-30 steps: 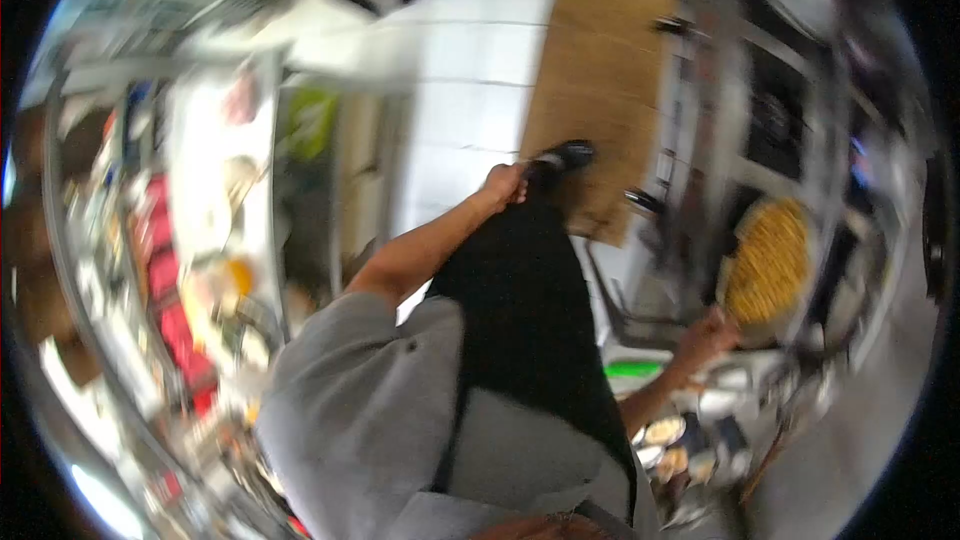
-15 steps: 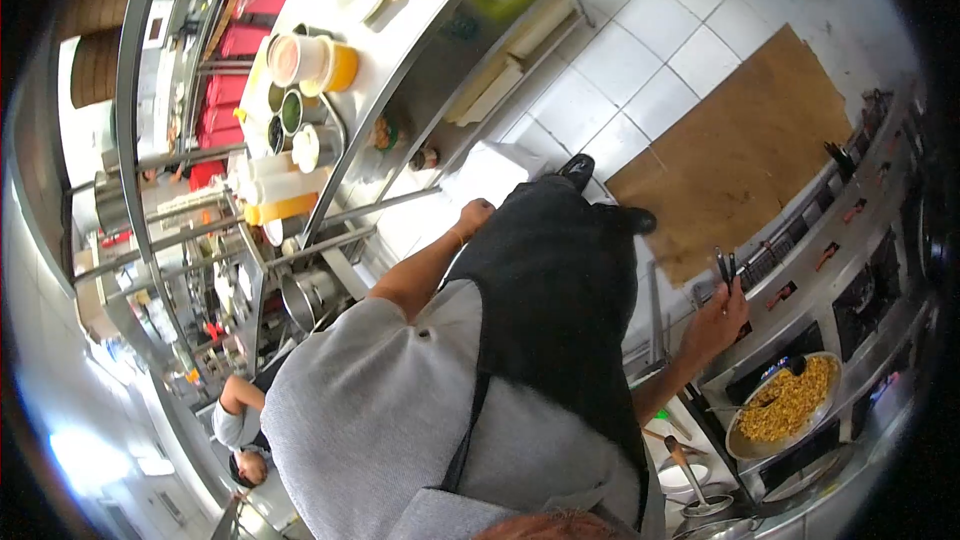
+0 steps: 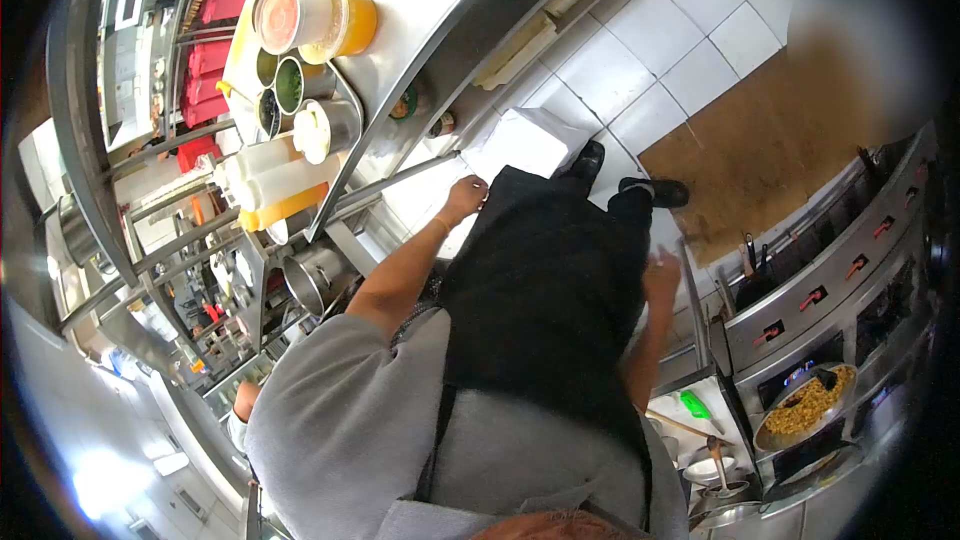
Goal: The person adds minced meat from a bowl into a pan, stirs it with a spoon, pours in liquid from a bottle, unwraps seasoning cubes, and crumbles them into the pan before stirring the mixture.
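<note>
My left hand (image 3: pixel 464 198) hangs beside the black apron (image 3: pixel 545 250), its fingers curled in. The palm side is hidden, so I cannot see whether anything is in it. On the other side of the apron, near the stove end, is my right hand (image 3: pixel 660 278), smeared by motion; its fingers are unclear. To its right, dark-handled utensils (image 3: pixel 752 252) stand upright at the front of the stove (image 3: pixel 800 315). A pan of yellow-brown food (image 3: pixel 812 405) sits on the stove with a dark-handled utensil in it.
A steel counter (image 3: pixel 400 60) at left holds tubs (image 3: pixel 290 18), sauce containers and squeeze bottles (image 3: pixel 285 185). A white box (image 3: pixel 525 145) and brown mat (image 3: pixel 735 175) lie on the tiled floor. A green brush (image 3: pixel 697 403) and ladle (image 3: pixel 722 485) are lower right. Another person's arm (image 3: pixel 246 398) shows at lower left.
My right hand has moved left, away from the dark handles at the stove front, which now stand apart from it. The view has shifted, and the other person is mostly hidden.
</note>
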`<state>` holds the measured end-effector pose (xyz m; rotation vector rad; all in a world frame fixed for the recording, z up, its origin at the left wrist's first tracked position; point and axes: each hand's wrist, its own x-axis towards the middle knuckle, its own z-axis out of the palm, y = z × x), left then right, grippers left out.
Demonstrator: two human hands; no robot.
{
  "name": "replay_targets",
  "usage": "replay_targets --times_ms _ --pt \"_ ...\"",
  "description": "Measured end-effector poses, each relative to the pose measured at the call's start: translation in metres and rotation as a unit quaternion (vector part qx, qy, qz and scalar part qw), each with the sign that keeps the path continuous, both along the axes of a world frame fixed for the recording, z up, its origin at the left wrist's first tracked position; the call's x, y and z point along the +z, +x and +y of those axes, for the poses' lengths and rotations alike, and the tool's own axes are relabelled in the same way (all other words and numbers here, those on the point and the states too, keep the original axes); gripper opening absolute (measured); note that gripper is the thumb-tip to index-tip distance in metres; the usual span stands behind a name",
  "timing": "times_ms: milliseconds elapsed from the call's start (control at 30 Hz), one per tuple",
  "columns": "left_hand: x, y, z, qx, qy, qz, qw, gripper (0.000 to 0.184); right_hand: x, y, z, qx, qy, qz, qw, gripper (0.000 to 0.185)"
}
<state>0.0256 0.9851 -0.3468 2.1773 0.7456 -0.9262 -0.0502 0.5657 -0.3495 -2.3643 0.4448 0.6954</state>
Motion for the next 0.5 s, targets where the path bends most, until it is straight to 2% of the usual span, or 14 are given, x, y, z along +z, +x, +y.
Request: replay_targets --times_ms 33,133,167,200,233,267,300,333,367,400,433,467,500 --pt "-0.005 -0.002 0.013 0.059 -0.041 0.011 0.997 0.022 -0.004 0.004 0.009 0.001 -0.006 0.0 1.0 0.034" --pt "-0.025 -0.002 0.054 0.006 0.055 -0.024 0.998 0.024 -0.009 0.007 0.033 -0.015 0.051 0.029 0.998 0.035" --pt "-0.042 -0.005 0.076 0.047 0.055 -0.033 0.997 0.024 -0.011 0.009 0.037 -0.014 0.05 0.037 0.998 0.035" --pt "-0.026 0.008 0.073 0.154 0.045 -0.063 0.985 0.024 -0.015 0.011 0.039 -0.004 0.053 0.036 0.998 0.035" --pt "-0.038 0.008 0.094 0.273 -0.038 -0.096 0.956 0.024 -0.021 0.015 0.04 0.009 0.056 0.034 0.998 0.034" --pt "-0.037 0.02 0.105 0.314 -0.015 -0.08 0.946 0.019 -0.028 0.02 0.041 0.014 0.056 0.042 0.997 0.034" --pt "-0.024 0.028 0.108 0.344 -0.045 -0.118 0.931 0.017 -0.036 0.024 0.044 0.016 0.066 0.04 0.997 0.034" --pt "-0.032 0.031 0.123 0.39 -0.063 -0.161 0.904 0.017 -0.047 0.028 0.046 0.016 0.076 0.04 0.996 0.033" --pt "-0.026 0.046 0.131 0.391 -0.061 -0.17 0.902 0.012 -0.06 0.034 0.047 0.018 0.079 0.048 0.996 0.033" --pt "-0.042 0.047 0.165 0.401 -0.092 -0.179 0.894 0.011 -0.072 0.041 0.05 0.025 0.077 0.057 0.995 0.032" --pt "-0.032 0.059 0.16 0.51 -0.111 -0.23 0.821 0.011 -0.087 0.043 0.053 0.032 0.076 0.068 0.994 0.031" --pt "-0.034 0.062 0.176 0.536 -0.15 -0.27 0.785 0.021 -0.108 0.043 0.053 0.033 0.081 0.093 0.992 0.031" --pt "-0.041 0.066 0.202 0.613 -0.155 -0.266 0.727 0.042 -0.118 0.043 0.055 0.037 0.085 0.106 0.99 0.031"
